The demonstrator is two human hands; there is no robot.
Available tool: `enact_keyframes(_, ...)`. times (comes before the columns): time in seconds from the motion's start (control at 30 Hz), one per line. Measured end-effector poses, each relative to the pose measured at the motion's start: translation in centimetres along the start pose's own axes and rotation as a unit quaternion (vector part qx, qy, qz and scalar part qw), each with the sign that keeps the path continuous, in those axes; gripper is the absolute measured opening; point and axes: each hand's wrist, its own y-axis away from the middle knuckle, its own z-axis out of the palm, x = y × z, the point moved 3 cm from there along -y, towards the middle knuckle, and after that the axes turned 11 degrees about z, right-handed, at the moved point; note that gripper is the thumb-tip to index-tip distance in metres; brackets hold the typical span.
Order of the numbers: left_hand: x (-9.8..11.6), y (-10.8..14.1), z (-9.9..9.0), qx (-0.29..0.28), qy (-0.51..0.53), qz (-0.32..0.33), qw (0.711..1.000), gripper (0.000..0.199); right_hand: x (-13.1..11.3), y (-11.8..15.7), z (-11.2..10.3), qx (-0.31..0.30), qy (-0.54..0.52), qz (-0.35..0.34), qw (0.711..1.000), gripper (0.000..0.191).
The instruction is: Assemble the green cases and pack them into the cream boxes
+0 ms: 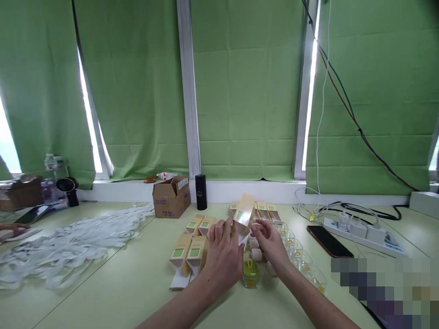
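Note:
A small beige carton [245, 212] with a green label panel is raised off the table between my hands. My left hand [222, 251] has its fingers against the carton's left side. At its lower right edge, my right hand [270, 242] is closed with thumb and fingers together. Just below them stands a small clear jar with a green lid [251, 270] and a loop on top. Several pale round pieces [255, 254] sit partly hidden behind my right hand. Similar cartons [196, 251] stand in rows left of my left hand, their lower flaps hanging open.
Clear small jars [299, 257] line up right of my right forearm. Beyond them lie a phone [329, 241] and a power strip [365, 235] with cables. White ribbons [82, 240] cover the left. A cardboard box [171, 198] and black cylinder [200, 192] stand behind. Another person's hand [12, 230] shows far left.

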Motion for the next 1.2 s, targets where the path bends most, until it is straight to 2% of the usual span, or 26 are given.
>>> enact_keyframes(0.17, 0.8, 0.7, 0.2, -0.024, 0.016, 0.061, 0.998, 0.063, -0.5, 0.5, 0.8, -0.024, -0.014, -0.016, 0.999, 0.055)
enact_keyframes(0.3, 0.8, 1.1, -0.4, -0.006, 0.076, 0.073, 0.994, 0.056, -0.7, 0.6, 1.0, -0.044, -0.049, -0.014, 0.998, 0.057)
enact_keyframes(0.4, -0.2, 1.1, -0.5, 0.041, 0.152, 0.046, 0.986, 0.036, -1.1, 0.8, 0.9, -0.067, -0.045, -0.025, 0.996, 0.058)
enact_keyframes(0.47, -1.3, 0.9, -0.2, 0.080, 0.197, 0.001, 0.977, 0.032, -1.5, 1.1, 1.0, -0.071, -0.003, -0.043, 0.997, 0.057)
enact_keyframes(0.57, -2.7, 0.6, 0.6, 0.100, 0.241, -0.052, 0.964, 0.046, -2.4, 1.7, 1.1, -0.048, 0.103, -0.096, 0.989, 0.050)
enact_keyframes(0.63, -3.3, 0.4, 1.0, 0.097, 0.256, -0.057, 0.960, 0.053, -3.0, 2.2, 1.2, -0.039, 0.163, -0.148, 0.975, 0.044)
enact_keyframes(0.7, -3.6, 0.4, 1.2, 0.104, 0.248, -0.044, 0.962, 0.053, -3.6, 2.7, 1.2, -0.052, 0.202, -0.214, 0.954, 0.044)
enact_keyframes(0.77, -3.6, 0.5, 1.0, 0.136, 0.210, -0.009, 0.968, 0.048, -3.9, 3.3, 1.0, -0.078, 0.234, -0.304, 0.920, 0.049)
enact_keyframes(0.83, -3.4, 0.7, 0.7, 0.180, 0.155, 0.037, 0.971, 0.044, -3.9, 4.0, 0.4, -0.088, 0.274, -0.412, 0.864, 0.051)
enact_keyframes(0.9, -3.1, 1.0, 0.5, 0.226, 0.107, 0.073, 0.965, 0.042, -3.6, 4.5, -0.4, -0.067, 0.317, -0.510, 0.797, 0.055)
enact_keyframes(0.97, -2.7, 1.4, 0.4, 0.257, 0.078, 0.101, 0.958, 0.040, -3.2, 5.1, -0.9, -0.053, 0.347, -0.579, 0.736, 0.059)
enact_keyframes(1.0, -2.5, 1.6, 0.4, 0.269, 0.070, 0.114, 0.954, 0.040, -3.0, 5.3, -1.1, -0.051, 0.356, -0.601, 0.714, 0.060)
enact_keyframes(1.07, -2.3, 1.8, 0.3, 0.286, 0.062, 0.134, 0.947, 0.042, -2.8, 5.6, -1.3, -0.053, 0.363, -0.623, 0.691, 0.061)
enact_keyframes(1.2, -2.2, 2.0, 0.2, 0.297, 0.061, 0.142, 0.942, 0.044, -2.6, 5.8, -1.3, -0.053, 0.365, -0.626, 0.687, 0.063)
